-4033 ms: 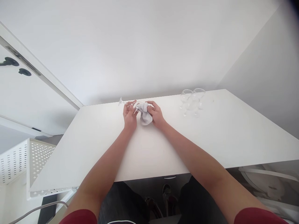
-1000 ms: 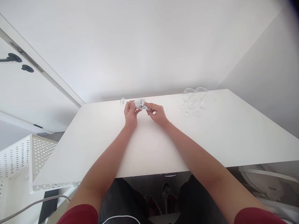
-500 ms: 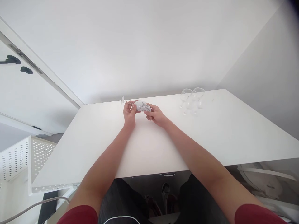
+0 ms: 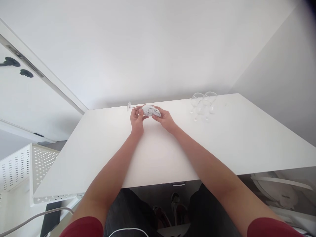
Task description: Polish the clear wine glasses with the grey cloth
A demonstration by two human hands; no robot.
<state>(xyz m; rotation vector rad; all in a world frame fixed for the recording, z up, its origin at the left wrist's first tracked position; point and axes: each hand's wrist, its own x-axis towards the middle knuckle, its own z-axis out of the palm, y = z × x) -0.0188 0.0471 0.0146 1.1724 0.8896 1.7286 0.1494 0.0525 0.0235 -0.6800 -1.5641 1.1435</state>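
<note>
Over the back part of the white table, my left hand [image 4: 137,117] is closed on a stemmed wine glass [image 4: 129,106] that lies sideways, its foot pointing left. A light grey-white cloth [image 4: 151,111] with darker lines shows where the bowl is; whether it is inside the bowl or around it I cannot tell. My right hand [image 4: 166,119] grips the cloth at the bowl's right end, thumb in front and the other fingers mostly hidden behind. Several clear wine glasses [image 4: 204,102] stand close together at the right rear of the table.
The white table [image 4: 98,154] meets the wall [image 4: 158,49] at its far edge. At the left are a perforated white rack [image 4: 45,161], a grey cable [image 4: 39,215] and a door with a dark handle [image 4: 12,62]. A white curved frame [image 4: 281,182] lies below the table's right front edge.
My right hand has turned slightly and its fingers have closed in on the bowl. The cloth now looks more bunched and reaches further right. My left hand stays in place.
</note>
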